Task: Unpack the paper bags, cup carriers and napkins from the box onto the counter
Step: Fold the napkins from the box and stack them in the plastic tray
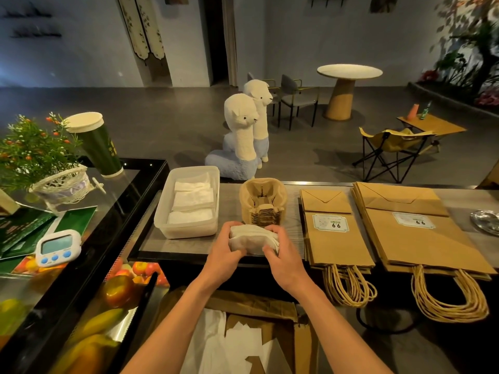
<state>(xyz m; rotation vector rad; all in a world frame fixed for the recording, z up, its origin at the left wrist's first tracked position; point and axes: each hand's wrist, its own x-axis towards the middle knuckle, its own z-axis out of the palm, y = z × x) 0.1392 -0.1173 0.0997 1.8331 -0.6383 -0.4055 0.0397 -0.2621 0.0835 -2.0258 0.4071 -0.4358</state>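
Head view: left grip (225,248) and right grip (280,255) both squeeze the napkin stack (252,238) by its ends, I judge so loose sheets don't fan, at the bench (232,209) near edge before the cup carriers (263,203); napkin tub (186,228) left, paper bags (334,238) flat right.

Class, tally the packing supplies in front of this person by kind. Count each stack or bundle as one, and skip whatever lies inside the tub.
Paper bag stacks: 2
Cup carrier stack: 1
Napkin bundle: 1
Plastic tub: 1
Total: 5
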